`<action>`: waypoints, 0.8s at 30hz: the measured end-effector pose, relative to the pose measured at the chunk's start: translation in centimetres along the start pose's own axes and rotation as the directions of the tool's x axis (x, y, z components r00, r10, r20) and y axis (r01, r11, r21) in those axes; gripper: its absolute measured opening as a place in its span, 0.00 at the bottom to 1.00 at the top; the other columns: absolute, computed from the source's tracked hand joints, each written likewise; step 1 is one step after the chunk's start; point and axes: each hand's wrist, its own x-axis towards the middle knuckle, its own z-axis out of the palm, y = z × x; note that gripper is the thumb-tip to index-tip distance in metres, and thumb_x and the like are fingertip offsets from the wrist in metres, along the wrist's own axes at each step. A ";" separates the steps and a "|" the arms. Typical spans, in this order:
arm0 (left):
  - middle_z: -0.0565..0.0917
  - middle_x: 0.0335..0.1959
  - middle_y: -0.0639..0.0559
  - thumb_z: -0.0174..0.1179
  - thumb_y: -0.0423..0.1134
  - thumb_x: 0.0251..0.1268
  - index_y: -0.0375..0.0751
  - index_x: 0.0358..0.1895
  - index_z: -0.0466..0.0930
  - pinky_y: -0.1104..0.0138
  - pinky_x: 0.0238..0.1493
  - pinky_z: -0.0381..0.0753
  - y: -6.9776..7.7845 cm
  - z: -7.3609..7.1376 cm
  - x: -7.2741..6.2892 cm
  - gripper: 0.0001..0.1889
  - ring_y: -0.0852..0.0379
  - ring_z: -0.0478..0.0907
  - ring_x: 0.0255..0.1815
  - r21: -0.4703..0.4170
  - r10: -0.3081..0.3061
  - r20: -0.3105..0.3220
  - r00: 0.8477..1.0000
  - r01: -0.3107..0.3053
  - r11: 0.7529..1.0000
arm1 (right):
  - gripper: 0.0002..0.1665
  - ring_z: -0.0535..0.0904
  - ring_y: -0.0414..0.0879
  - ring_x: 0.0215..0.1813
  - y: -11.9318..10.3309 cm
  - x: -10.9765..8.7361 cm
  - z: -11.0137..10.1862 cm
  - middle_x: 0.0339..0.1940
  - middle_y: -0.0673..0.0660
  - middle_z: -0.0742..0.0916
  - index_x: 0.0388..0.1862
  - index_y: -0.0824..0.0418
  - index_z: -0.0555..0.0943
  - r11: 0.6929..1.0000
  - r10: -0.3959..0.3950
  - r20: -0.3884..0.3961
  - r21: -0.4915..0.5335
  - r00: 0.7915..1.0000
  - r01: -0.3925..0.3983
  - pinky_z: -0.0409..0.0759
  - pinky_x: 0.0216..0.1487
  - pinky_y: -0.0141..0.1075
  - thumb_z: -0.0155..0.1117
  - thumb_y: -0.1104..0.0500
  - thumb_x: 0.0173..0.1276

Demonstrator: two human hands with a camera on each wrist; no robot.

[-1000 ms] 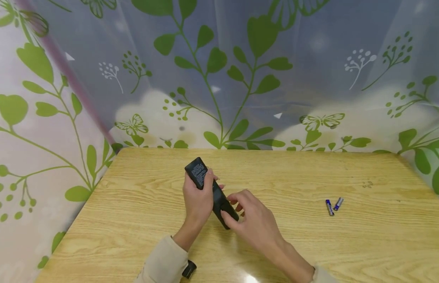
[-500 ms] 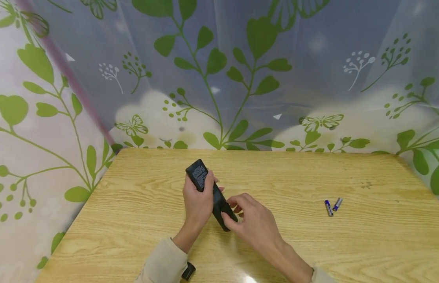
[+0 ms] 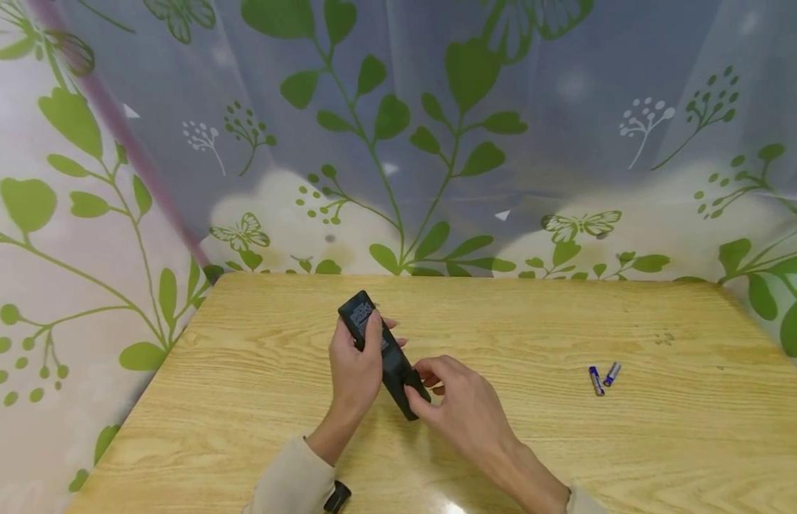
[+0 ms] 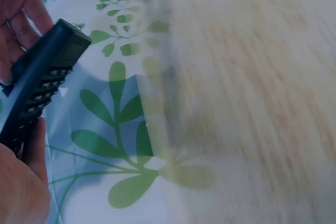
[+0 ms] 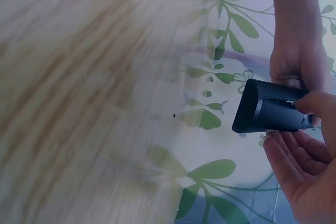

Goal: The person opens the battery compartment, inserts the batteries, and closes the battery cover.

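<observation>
While the left hand (image 3: 355, 364) curls around the remote control (image 3: 396, 365), the right hand (image 3: 465, 401), partly curled, pinches its near end. Only the left wrist view shows the keys (image 4: 46, 85).

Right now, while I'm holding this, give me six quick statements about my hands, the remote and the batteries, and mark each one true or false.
1. The left hand grips the black remote. True.
2. The keys face the head camera. False: the back, with its printed label, does; the keys show in the left wrist view.
3. Two batteries lie on the wooden table. True.
4. In the head view, the batteries are left of both hands. False: they are to the right of both.
5. The right hand is at the remote's lower end in the head view. True.
6. The remote lies flat on the table. False: it is held in the hands.
</observation>
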 end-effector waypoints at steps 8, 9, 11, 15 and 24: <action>0.81 0.41 0.34 0.53 0.41 0.73 0.29 0.49 0.68 0.55 0.38 0.85 0.6 -0.2 0.2 0.15 0.37 0.84 0.33 -0.036 -0.036 0.007 0.999 0.036 0.999 | 0.13 0.82 0.42 0.32 0.3 -0.1 -0.1 0.33 0.48 0.84 0.38 0.58 0.82 0.999 -0.018 -0.041 0.029 0.999 0.019 0.82 0.31 0.27 0.73 0.56 0.55; 0.81 0.41 0.34 0.53 0.41 0.73 0.30 0.50 0.69 0.56 0.38 0.85 0.6 -0.2 0.2 0.15 0.37 0.84 0.33 -0.036 -0.045 0.010 0.999 0.045 0.998 | 0.13 0.82 0.42 0.32 0.3 -0.1 -0.1 0.33 0.48 0.84 0.39 0.58 0.82 0.999 -0.025 -0.047 0.032 0.999 0.027 0.82 0.30 0.27 0.73 0.57 0.56; 0.81 0.42 0.35 0.54 0.41 0.73 0.30 0.51 0.69 0.56 0.38 0.85 0.8 -0.3 0.1 0.16 0.37 0.84 0.34 -0.033 -0.061 0.020 0.998 0.062 0.998 | 0.13 0.82 0.41 0.33 0.3 -0.1 -0.1 0.33 0.48 0.84 0.39 0.58 0.82 0.998 -0.037 -0.053 0.046 0.998 0.039 0.83 0.30 0.27 0.73 0.58 0.56; 0.81 0.43 0.34 0.54 0.42 0.72 0.31 0.53 0.69 0.57 0.39 0.85 0.9 -0.5 0.0 0.17 0.35 0.83 0.36 -0.018 -0.087 0.038 0.996 0.087 0.996 | 0.12 0.81 0.38 0.35 0.3 0.0 -0.2 0.34 0.47 0.83 0.39 0.58 0.82 0.995 -0.017 -0.051 0.093 0.999 0.021 0.83 0.32 0.28 0.73 0.59 0.56; 0.82 0.44 0.34 0.55 0.40 0.72 0.31 0.53 0.71 0.60 0.41 0.85 1.0 -1.3 0.3 0.16 0.37 0.83 0.39 0.027 -0.127 0.017 0.992 0.127 0.992 | 0.12 0.80 0.39 0.37 1.1 0.5 -2.2 0.35 0.44 0.81 0.40 0.56 0.81 0.982 0.036 -0.057 0.188 0.998 -0.025 0.84 0.37 0.30 0.72 0.63 0.56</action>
